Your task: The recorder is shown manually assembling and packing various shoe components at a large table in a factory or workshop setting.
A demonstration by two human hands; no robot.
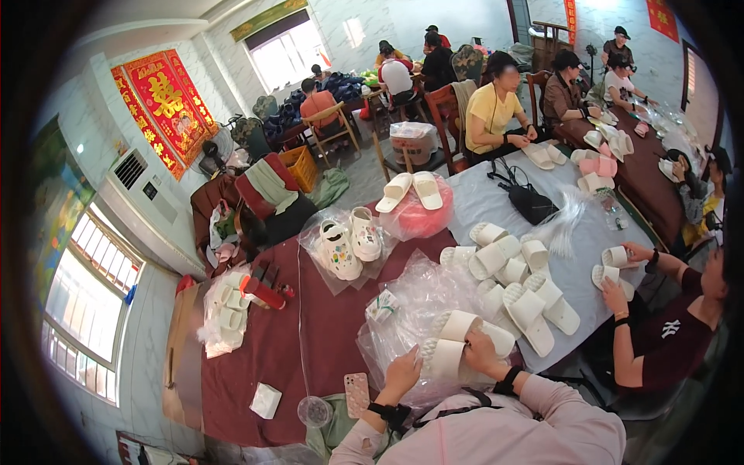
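Note:
A pair of cream slippers lies in front of me at the table's near side, on a heap of clear plastic bags. My right hand is closed on the right slipper of this pair, by its strap. Just left of the pair, my left hand has its fingers pressed together at the edge of a clear plastic bag; the exact grip is hard to see. Behind and to the right is a pile of cream slippers, several of them overlapping.
White clogs with charms stand on plastic at the middle. Left of them are a red tape dispenser and bagged slippers. A phone and white box lie nearby. A co-worker handles slippers at my right.

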